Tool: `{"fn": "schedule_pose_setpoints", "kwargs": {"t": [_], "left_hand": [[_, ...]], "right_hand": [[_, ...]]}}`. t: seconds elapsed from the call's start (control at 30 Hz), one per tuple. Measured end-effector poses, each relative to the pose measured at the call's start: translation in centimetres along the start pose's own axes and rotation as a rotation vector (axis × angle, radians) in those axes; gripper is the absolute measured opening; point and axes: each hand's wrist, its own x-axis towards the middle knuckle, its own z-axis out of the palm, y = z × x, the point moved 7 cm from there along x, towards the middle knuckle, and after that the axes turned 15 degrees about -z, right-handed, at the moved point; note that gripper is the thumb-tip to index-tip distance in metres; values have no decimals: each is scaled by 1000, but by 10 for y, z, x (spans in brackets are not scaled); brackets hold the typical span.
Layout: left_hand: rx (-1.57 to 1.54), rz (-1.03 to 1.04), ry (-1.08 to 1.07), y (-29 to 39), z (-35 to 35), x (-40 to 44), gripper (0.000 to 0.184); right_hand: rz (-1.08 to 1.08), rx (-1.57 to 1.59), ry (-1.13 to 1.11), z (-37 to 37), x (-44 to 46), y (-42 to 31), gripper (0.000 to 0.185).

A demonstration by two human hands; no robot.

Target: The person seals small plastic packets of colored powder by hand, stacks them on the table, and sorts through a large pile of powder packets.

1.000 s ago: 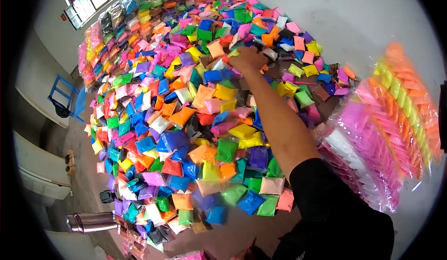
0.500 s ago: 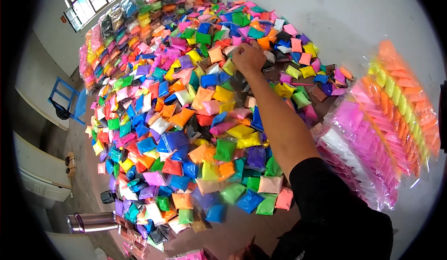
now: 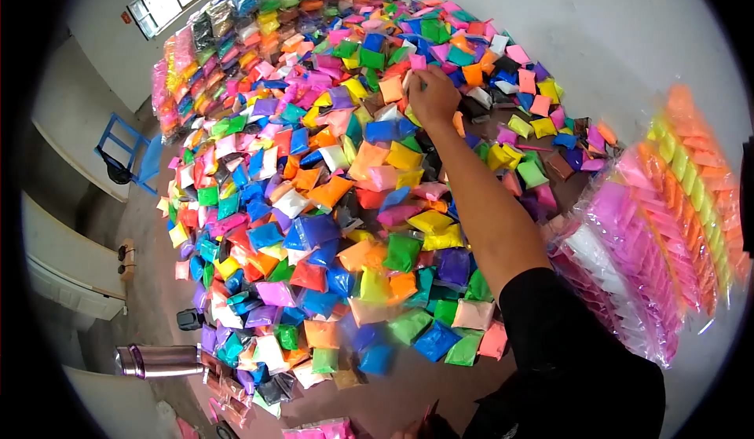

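Observation:
My right hand reaches over the far part of a broad heap of small, sealed plastic packets in many colours. Its fingers are curled together, and what they hold, if anything, is hidden. A pink packet shows just past the fingertips; whether they touch it I cannot tell. An orange packet lies to the left of the hand. Of my left hand, only a sliver of skin seems to show at the bottom edge, beside a thin dark pointed thing, so its fingers are hidden.
Clear bags of folded strips, orange, yellow, pink and white, lie at the right. Larger filled bags are stacked at the far left. A metal flask lies at the table's left edge. A blue chair stands beyond.
The camera has turned slightly, so the scene sits further right. Against the heap, my right hand has shifted a little to the left, its fingers still curled.

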Motion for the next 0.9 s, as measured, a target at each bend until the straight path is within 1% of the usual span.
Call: {"fn": "schedule_pose_setpoints", "kwargs": {"t": [0.03, 0.07, 0.17, 0.2, 0.23, 0.3, 0.33, 0.37, 0.43, 0.47, 0.5, 0.57, 0.6, 0.63, 0.7, 0.77, 0.83, 0.87, 0.9], "left_hand": [[-6, 2, 4, -1, -1, 0, 9], [-12, 6, 10, -2, -1, -6, 9], [-37, 21, 25, -5, -4, -12, 9], [-47, 26, 28, -6, -7, -15, 9], [-56, 32, 35, -9, -8, -18, 9], [-81, 42, 49, -12, -12, -23, 9], [-88, 50, 56, -15, -14, -25, 9], [-105, 58, 63, -17, -14, -29, 9], [-139, 75, 75, -23, -15, -32, 8], [-166, 85, 81, -25, -16, -33, 8], [-188, 95, 86, -27, -15, -35, 8], [-211, 106, 95, -31, -16, -37, 8], [-215, 100, 97, -30, -20, -36, 8], [-187, 83, 91, -28, -22, -38, 8], [-111, 52, 66, -20, -23, -38, 7], [-144, 32, 116, -24, -21, -39, 7], [-171, 34, 184, -25, -19, -40, 6], [-175, 18, 162, -26, -18, -40, 7], [-179, 4, 143, -27, -18, -39, 8]], "right_hand": [[-76, 84, 154, -12, 1, -10, 21], [-117, 53, 255, -22, 0, -20, 13], [-108, 160, 261, -30, -1, -28, 12], [-45, 211, 168, -33, -2, -33, 15], [-48, 222, 170, -40, -4, -45, 15], [133, 427, 161, -46, -12, -62, 27], [110, 545, 171, -51, -13, -77, 36], [106, 559, 172, -59, -13, -90, 36], [130, 712, 29, -57, -21, -113, 33], [63, 711, -39, -59, -25, -126, 35], [96, 782, -84, -70, -35, -142, 36], [45, 816, -117, -95, -54, -175, 36], [42, 882, -144, -111, -64, -191, 34], [85, 926, -176, -122, -79, -200, 33], [67, 999, -235, -152, -106, -219, 31], [101, 1099, -370, -173, -140, -231, 32], [66, 1153, -455, -199, -172, -245, 30], [31, 1228, -466, -215, -183, -253, 28], [136, 1200, -541, -228, -200, -256, 28]]}}
